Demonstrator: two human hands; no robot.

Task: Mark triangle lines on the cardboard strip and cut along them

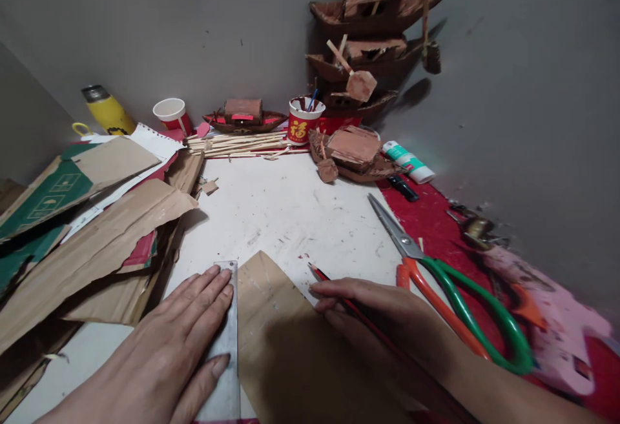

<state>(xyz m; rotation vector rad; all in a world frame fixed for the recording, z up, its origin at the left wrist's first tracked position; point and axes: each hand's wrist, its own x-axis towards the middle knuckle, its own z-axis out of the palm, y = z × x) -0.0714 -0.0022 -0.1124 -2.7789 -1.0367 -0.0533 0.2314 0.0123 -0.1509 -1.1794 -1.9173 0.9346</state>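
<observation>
My left hand [179,340] lies flat with its fingers stretched over a metal ruler [231,346], pressing it along the left side of a brown cardboard piece [266,308]. Between the thumb and fingers of my right hand [372,321] is a dark red pencil [356,311], its tip pointing up and left above the white board. That hand is over the right edge of the cardboard, whose lower part lies in shadow. Large scissors [404,243] with one orange and one green handle rest just right of my right hand.
Cardboard scraps [97,256] pile up at the left. Thin wooden sticks [242,145], a paper cup [306,121] with a brush and a cardboard model boat [353,153] line the back. More model boats [378,8] are stacked by the wall. A yellow bottle [109,111] stands back left.
</observation>
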